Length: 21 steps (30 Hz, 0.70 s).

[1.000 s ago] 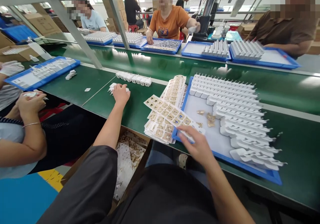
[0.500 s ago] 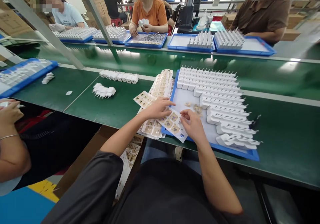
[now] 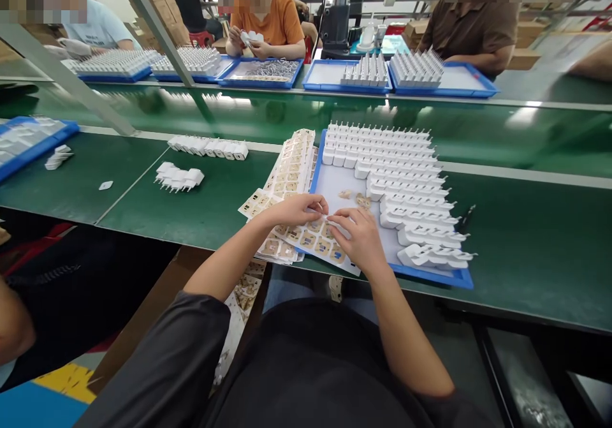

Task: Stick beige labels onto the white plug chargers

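Two grips, left hand [image 3: 310,208] and right hand [image 3: 357,238], nearly meet, curled inward; whether either pinches anything is unclear. Beneath, the sticker sheet [image 3: 323,245] overlaps the blue tray [image 3: 430,274] at its near-left corner. Peeling seems in hand; the next move calls for a careful lift.

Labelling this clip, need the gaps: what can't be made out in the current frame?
All in the head view:
- Whether the left hand or right hand has a small piece in its grip: too small, fingers in the way.
- Fine print on the top label sheet: too small, partly covered by the left hand.
- Far end of the left-hand blue tray: cut off by the left edge.
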{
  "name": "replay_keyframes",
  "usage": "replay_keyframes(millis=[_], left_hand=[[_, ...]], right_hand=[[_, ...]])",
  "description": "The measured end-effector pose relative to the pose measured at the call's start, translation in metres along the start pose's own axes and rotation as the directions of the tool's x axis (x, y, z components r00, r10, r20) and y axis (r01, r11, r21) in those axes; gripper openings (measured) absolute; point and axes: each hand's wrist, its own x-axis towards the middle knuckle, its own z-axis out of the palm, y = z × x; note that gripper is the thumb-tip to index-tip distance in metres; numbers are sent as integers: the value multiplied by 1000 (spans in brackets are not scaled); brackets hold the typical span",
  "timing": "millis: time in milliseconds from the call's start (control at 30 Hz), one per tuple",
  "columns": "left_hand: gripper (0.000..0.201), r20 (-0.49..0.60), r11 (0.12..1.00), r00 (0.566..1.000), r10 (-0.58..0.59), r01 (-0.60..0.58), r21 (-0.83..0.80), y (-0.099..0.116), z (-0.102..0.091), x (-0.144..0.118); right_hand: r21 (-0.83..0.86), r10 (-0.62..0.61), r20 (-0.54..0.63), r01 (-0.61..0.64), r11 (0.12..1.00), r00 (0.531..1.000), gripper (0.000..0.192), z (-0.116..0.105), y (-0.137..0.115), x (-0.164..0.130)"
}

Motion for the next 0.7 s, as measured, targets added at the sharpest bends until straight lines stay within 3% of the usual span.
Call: replay_keyframes(millis=[167,367,600,700], left_hand=[[22,68,981,996,-59,71,-180,0,2,1],[27,121,916,981,-151,185,-357,0,0,7],[28,101,901,978,-185,210,-380,2,-3,15],[21,12,944,973,-229,225,-243,1,-3,21]], right_hand=[[36,-28,-48,30,999,998,13,4,0,0],[-37,-120,-78,118,992,990,12,1,2,4],[-64,-147,-133,139,988,980,10,1,3,5],[8,-106,-202,110,994,974,10,-4,1,0]])
